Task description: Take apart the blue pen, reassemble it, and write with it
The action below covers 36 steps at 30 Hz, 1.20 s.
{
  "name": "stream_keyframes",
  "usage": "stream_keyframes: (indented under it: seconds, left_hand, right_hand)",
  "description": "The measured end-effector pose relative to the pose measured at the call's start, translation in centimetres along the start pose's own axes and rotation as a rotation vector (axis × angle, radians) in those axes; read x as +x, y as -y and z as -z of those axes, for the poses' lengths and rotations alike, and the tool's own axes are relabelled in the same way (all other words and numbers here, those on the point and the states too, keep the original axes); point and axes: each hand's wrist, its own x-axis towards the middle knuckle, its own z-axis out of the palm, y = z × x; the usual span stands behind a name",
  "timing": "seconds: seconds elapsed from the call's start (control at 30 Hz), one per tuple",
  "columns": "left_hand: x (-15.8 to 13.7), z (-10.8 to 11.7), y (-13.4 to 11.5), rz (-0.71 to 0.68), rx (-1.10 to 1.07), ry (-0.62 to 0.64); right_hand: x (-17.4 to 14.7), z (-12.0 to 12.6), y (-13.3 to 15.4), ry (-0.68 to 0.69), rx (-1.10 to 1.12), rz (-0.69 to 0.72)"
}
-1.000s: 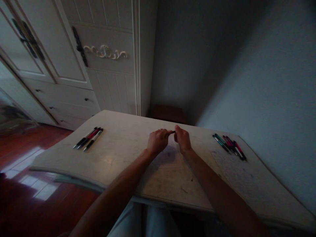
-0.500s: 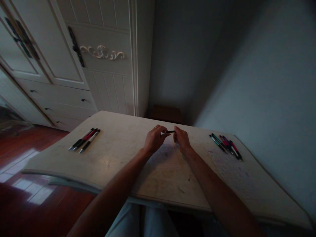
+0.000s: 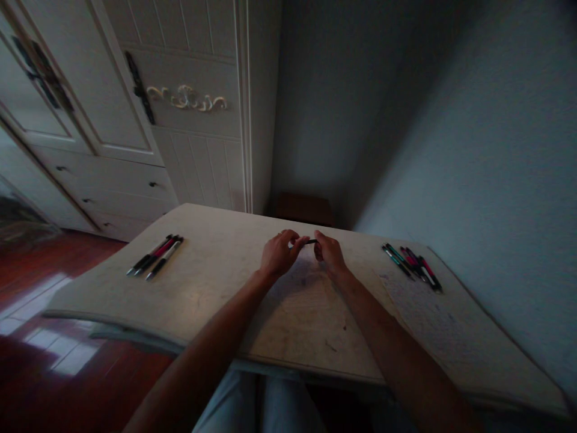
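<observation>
Over the far middle of the table, both my hands grip one thin dark pen (image 3: pixel 311 242) held sideways between them. My left hand (image 3: pixel 280 251) pinches its left part between thumb and fingers; a ring shows on one finger. Its right end is in my right hand (image 3: pixel 329 249), thumb on top and fingers curled. Only a short middle stretch of the pen shows, so its tip and full length are hidden. On the left lie several pens (image 3: pixel 157 257) side by side. To the right is a looser group of pens (image 3: pixel 411 264), some teal, others pink and dark.
The pale, stained table (image 3: pixel 216 240) reaches from my lap to the wall (image 3: pixel 487 180). A scribbled sheet (image 3: pixel 419 313) lies on its right side. Behind stand a white wardrobe (image 3: pixel 193 150) and a low brown box-like piece (image 3: pixel 304 207).
My left hand's thumb and fingers have closed further over the pen, so less of it shows. My right hand has shifted slightly left. The pen groups lie as before.
</observation>
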Motion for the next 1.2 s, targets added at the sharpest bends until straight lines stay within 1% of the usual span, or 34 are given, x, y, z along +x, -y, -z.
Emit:
stream_keyframes:
  seconds: [0.07, 0.13, 0.27, 0.37, 0.43, 0.53, 0.6, 0.7, 0.8, 0.87, 0.93, 1.0, 1.1, 1.2]
  left_hand:
    - [0.0, -0.1, 0.2, -0.043, -0.066, -0.007]
    - [0.0, -0.2, 0.2, -0.081, -0.088, 0.02]
    - [0.1, -0.1, 0.1, -0.094, -0.031, 0.045]
    - [0.1, 0.1, -0.1, -0.072, 0.044, 0.048]
    - [0.1, 0.2, -0.2, -0.03, 0.082, 0.062]
    - [0.1, 0.3, -0.2, 0.041, 0.066, 0.075]
    - [0.2, 0.4, -0.1, 0.061, 0.046, 0.065]
    - [0.3, 0.5, 0.0, 0.065, 0.052, 0.024]
    - [0.4, 0.5, 0.1, 0.075, 0.049, -0.016]
    - [0.4, 0.5, 0.2, 0.074, 0.027, -0.015]
    - [0.3, 0.5, 0.3, 0.052, 0.019, 0.018]
    - [0.2, 0.3, 0.5, 0.012, 0.041, 0.075]
    - [-0.1, 0.1, 0.8, -0.072, 0.103, 0.207]
    - [-0.2, 0.2, 0.8, -0.127, 0.178, 0.36]
  right_hand:
    - [0.1, 0.1, -0.1, -0.012, -0.009, 0.011]
    - [0.1, 0.1, -0.1, -0.023, -0.016, 0.012]
    - [0.1, 0.1, -0.1, -0.028, -0.049, 0.003]
    - [0.0, 0.0, -0.1, -0.022, -0.065, 0.031]
    - [0.1, 0.0, -0.1, -0.016, -0.065, 0.047]
    - [0.2, 0.1, -0.2, -0.013, -0.065, 0.046]
    - [0.4, 0.3, -0.3, -0.009, -0.082, 0.055]
    - [0.8, 0.8, -0.3, -0.025, -0.151, 0.143]
    - [1.6, 1.9, -0.3, -0.112, -0.29, 0.284]
    - [2.2, 2.8, -0.3, -0.171, -0.415, 0.374]
    - [2.7, 3.8, -0.6, -0.172, -0.522, 0.426]
    - [3.1, 4.6, -1.0, -0.132, -0.62, 0.438]
    - [3.5, 5.3, -1.8, -0.084, -0.819, 0.413]
    - [3.6, 5.5, -2.4, -0.019, -1.008, 0.386]
